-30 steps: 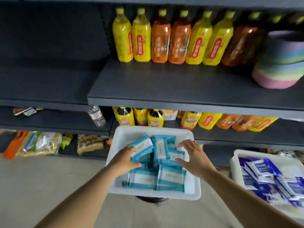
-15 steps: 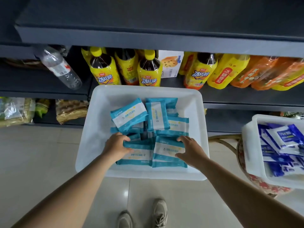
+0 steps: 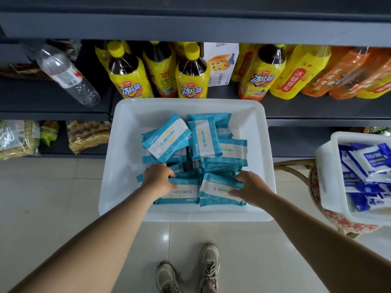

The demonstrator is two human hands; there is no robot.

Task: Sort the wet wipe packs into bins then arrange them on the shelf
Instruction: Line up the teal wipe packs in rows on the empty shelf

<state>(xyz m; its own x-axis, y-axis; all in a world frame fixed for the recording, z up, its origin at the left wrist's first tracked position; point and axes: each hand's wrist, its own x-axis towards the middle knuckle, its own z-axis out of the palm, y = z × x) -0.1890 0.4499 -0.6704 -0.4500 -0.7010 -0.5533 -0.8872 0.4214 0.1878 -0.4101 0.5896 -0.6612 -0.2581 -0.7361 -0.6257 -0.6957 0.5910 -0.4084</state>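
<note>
Pale floor tiles lie below, two beige sneakers nearest. Above them, both hands reach into a white bin of teal wet wipe packs: the left hand curls around a front pack, the right hand grips its neighbour. Rightward, a second bin holds blue packs. Beyond, yellow tea bottles line the dark shelf.
</note>
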